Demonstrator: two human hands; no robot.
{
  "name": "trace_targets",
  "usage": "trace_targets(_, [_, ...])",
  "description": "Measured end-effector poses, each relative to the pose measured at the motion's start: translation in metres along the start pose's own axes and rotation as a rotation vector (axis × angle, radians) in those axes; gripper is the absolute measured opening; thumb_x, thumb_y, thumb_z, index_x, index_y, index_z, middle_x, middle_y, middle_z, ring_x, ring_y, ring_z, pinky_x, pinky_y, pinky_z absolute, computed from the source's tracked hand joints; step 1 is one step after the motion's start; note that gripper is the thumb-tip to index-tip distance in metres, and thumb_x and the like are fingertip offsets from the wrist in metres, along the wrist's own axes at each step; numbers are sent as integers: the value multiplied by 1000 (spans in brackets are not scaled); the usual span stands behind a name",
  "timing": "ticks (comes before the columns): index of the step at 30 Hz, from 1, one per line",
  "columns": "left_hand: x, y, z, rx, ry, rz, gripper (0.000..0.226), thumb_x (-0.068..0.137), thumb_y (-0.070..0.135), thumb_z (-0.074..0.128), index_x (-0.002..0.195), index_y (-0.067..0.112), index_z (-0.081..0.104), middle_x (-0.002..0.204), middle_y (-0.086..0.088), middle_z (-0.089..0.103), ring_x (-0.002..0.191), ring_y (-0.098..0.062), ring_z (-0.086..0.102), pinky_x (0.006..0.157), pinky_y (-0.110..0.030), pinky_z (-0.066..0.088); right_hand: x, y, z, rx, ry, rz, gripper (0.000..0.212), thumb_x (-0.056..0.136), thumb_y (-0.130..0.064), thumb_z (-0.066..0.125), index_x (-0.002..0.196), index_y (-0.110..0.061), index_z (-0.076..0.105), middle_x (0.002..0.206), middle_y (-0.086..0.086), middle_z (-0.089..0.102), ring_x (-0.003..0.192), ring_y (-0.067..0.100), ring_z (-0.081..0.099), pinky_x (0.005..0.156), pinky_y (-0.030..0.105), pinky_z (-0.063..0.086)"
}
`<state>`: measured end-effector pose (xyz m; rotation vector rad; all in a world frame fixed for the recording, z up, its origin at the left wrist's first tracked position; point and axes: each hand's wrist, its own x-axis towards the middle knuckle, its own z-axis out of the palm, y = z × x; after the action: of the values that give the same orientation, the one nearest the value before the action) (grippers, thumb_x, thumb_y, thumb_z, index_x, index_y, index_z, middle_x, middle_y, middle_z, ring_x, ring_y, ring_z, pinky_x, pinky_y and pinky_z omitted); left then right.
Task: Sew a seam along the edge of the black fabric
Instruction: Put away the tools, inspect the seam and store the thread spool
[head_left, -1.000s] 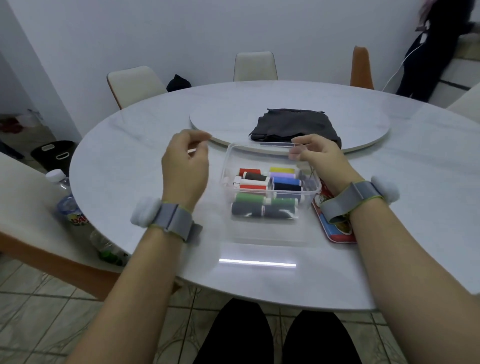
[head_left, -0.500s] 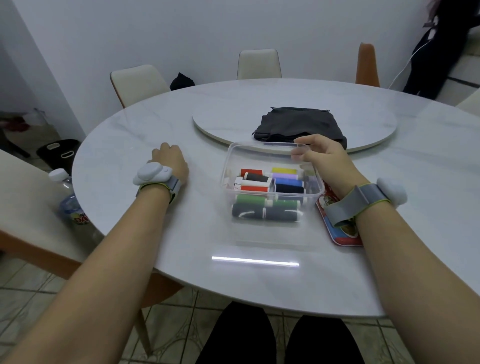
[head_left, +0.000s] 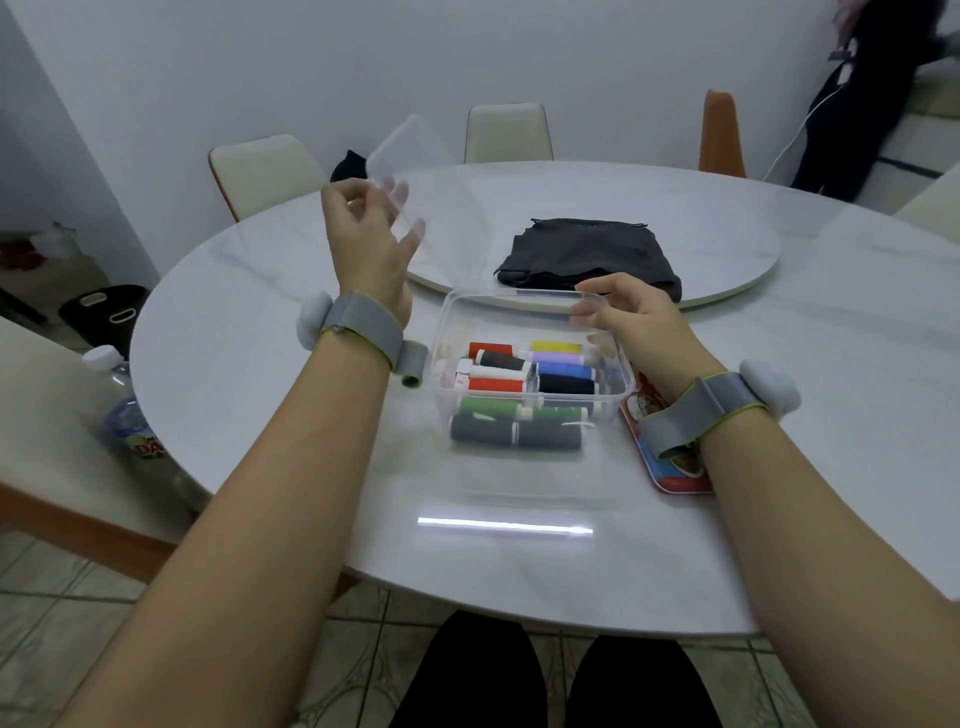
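Half a second back the left hand lay low on the white marble counter; now it is raised above the counter's left side, thumb and fingers pinching a clear flat plastic lid that tilts up and away from the person. The right hand has hardly shifted: its forefinger and thumb grip the far right rim of the clear plastic box, steadying it. With the lid off, the coloured thread spools inside lie open to reach, so this looks like the preparation stage, thread to be chosen and no stitch yet made. The folded black fabric has not been touched; it lies flat on the round white turntable just beyond the box, apart from both hands. Its long axis runs roughly left to right across the view, with one long edge facing the person and the box and the other facing the far chairs. Which edge is meant for the seam cannot be told from here. A red tin tray lies partly under the right wrist.
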<state>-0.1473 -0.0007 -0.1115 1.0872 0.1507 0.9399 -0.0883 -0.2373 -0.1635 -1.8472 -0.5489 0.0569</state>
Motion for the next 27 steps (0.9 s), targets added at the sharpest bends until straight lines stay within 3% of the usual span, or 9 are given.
trace_targets(3, [4, 3, 7, -257, 56, -102, 7, 103, 7, 38, 100, 10, 44, 127, -18, 56, 110, -25, 66, 85, -50, 59, -1, 1, -1, 18, 0, 0, 36, 93, 0, 48, 122, -17, 62, 108, 2, 72, 107, 15, 67, 101, 46, 52])
trace_targets(6, [6, 1, 2, -377, 62, -191, 16, 103, 3, 36, 114, 4, 47, 118, -21, 60, 103, -29, 66, 80, -49, 60, 0, 1, -1, 14, 2, 4, 33, 95, -3, 50, 122, -17, 62, 108, 2, 73, 107, 15, 67, 101, 45, 52])
trace_targets(10, [0, -4, -9, -473, -117, -494, 23, 105, 5, 34, 115, -7, 51, 121, -30, 64, 108, -38, 67, 79, -48, 60, 2, -2, 1, 96, 34, 38, 22, 98, -18, 52, 115, -17, 67, 99, 3, 75, 105, 19, 68, 100, 42, 50])
trace_targets(14, [-13, -2, -10, -331, -307, -641, 32, 102, 4, 36, 121, -14, 55, 119, -28, 66, 108, -37, 68, 92, -42, 56, 2, -7, 1, 274, 179, 117, 27, 94, -15, 49, 94, -17, 75, 77, -3, 71, 74, 17, 59, 71, 37, 47])
trace_targets(19, [-13, 5, -9, -187, -423, -711, 37, 101, 8, 38, 131, -8, 52, 125, -22, 65, 117, -32, 64, 105, -37, 47, -3, -18, -9, 411, 412, 45, 40, 93, -14, 37, 66, -13, 66, 60, -1, 64, 55, 12, 37, 55, 25, 31])
trace_targets(23, [-12, 7, -11, -101, -477, -716, 39, 102, 12, 36, 133, -5, 52, 128, -20, 64, 122, -30, 61, 112, -36, 39, -5, -25, -16, 582, 304, 10, 43, 95, -23, 43, 63, -18, 72, 65, 7, 61, 53, 14, 38, 54, 27, 29])
trace_targets(25, [-11, 7, -14, -74, -498, -722, 39, 103, 14, 35, 131, -3, 55, 130, -18, 64, 127, -30, 57, 115, -36, 35, -5, -28, -19, 633, 228, 10, 32, 91, -26, 54, 68, -13, 71, 73, 15, 53, 51, 15, 37, 54, 30, 27])
trace_targets(27, [-9, 6, -17, -48, -510, -722, 38, 103, 16, 35, 128, -1, 58, 132, -17, 63, 128, -30, 55, 119, -37, 29, -6, -29, -21, 619, 215, 20, 16, 88, -21, 61, 82, -7, 67, 72, 9, 54, 54, 15, 45, 54, 29, 34])
